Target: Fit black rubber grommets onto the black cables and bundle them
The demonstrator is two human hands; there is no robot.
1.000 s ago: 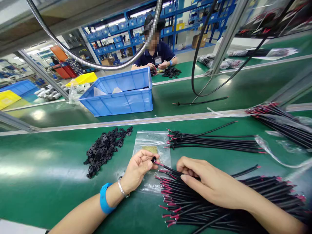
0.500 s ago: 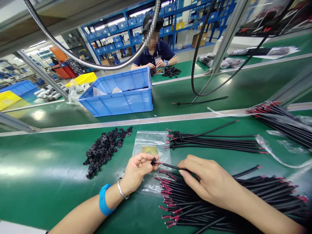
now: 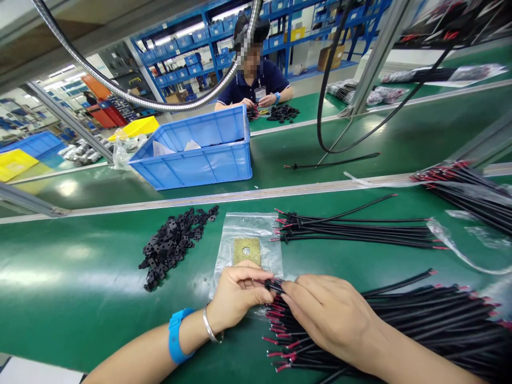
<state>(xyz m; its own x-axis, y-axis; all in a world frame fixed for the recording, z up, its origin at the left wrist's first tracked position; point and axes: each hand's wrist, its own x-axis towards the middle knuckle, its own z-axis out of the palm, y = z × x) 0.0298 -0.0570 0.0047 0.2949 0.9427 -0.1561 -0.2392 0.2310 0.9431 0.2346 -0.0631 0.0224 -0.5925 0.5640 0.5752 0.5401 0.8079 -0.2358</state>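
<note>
My left hand (image 3: 245, 290) pinches a small black plastic clip (image 3: 269, 285) between thumb and fingers. From the right, my right hand (image 3: 326, 304) grips a black cable (image 3: 277, 288) close to that clip, and the two hands nearly meet. Most of the held cable is hidden under my right hand. Below and right lies a big pile of black cables (image 3: 424, 325) with red wire ends. Behind my hands, a square yellowish pad (image 3: 240, 249) with a round hole rests on a clear plastic bag (image 3: 224, 256).
Loose black clips (image 3: 170, 248) are heaped at left. Several cables with clips (image 3: 352, 232) lie beyond my right hand. A blue bin (image 3: 200, 160) stands past the metal rail (image 3: 184, 201). Bagged cables (image 3: 472, 197) lie far right. A co-worker (image 3: 256, 80) sits opposite. Black cords hang overhead.
My hands have come closer together and slightly lower. My right hand has slid along the cable toward the clip, and the yellowish pad is now more exposed.
</note>
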